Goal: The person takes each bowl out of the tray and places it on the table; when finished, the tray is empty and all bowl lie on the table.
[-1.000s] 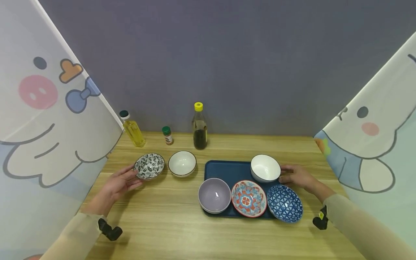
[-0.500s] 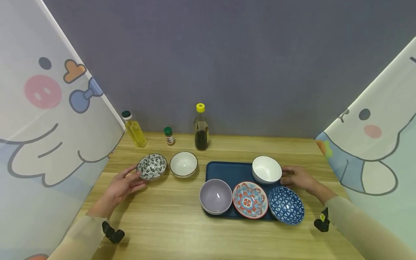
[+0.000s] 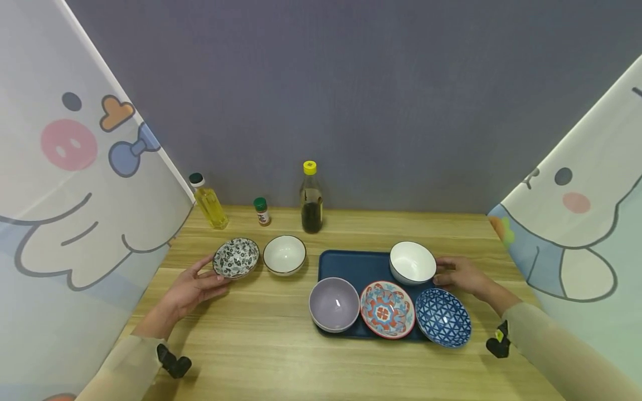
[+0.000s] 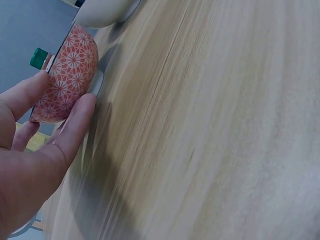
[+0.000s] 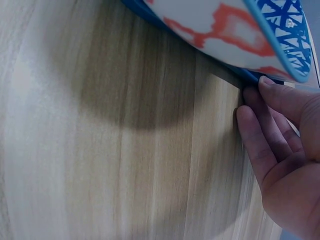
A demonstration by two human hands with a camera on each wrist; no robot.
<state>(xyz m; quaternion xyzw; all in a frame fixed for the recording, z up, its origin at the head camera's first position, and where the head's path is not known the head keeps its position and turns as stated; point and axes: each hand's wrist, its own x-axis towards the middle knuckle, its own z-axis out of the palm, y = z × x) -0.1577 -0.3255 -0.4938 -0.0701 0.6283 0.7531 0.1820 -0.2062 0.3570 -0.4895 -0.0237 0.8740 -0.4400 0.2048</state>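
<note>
At the table's left, my left hand [image 3: 193, 289] holds the side of a bowl with a black floral inside [image 3: 236, 258]; in the left wrist view its red-patterned outside [image 4: 72, 65] lies between the thumb at the rim and a finger underneath. A white bowl [image 3: 284, 254] stands just right of it. My right hand [image 3: 461, 275] is beside the other white bowl [image 3: 412, 262], its thumb and fingers pinching the edge of the blue tray [image 3: 353, 264]. The tray also bears a purple bowl [image 3: 334, 305], a red-patterned bowl [image 3: 387, 310] and a blue-patterned bowl [image 3: 443, 317].
Along the back of the wooden table [image 3: 261, 356] stand an oil bottle [image 3: 210, 207], a small green-capped jar [image 3: 262, 211] and a dark sauce bottle with a yellow cap [image 3: 311, 209]. A grey wall rises behind, with cartoon-printed sheets on both sides.
The head view has shifted slightly, moving the whole scene a little right in the picture. Both hands stay at the same places, with the left fingers slightly shifted on the floral bowl.
</note>
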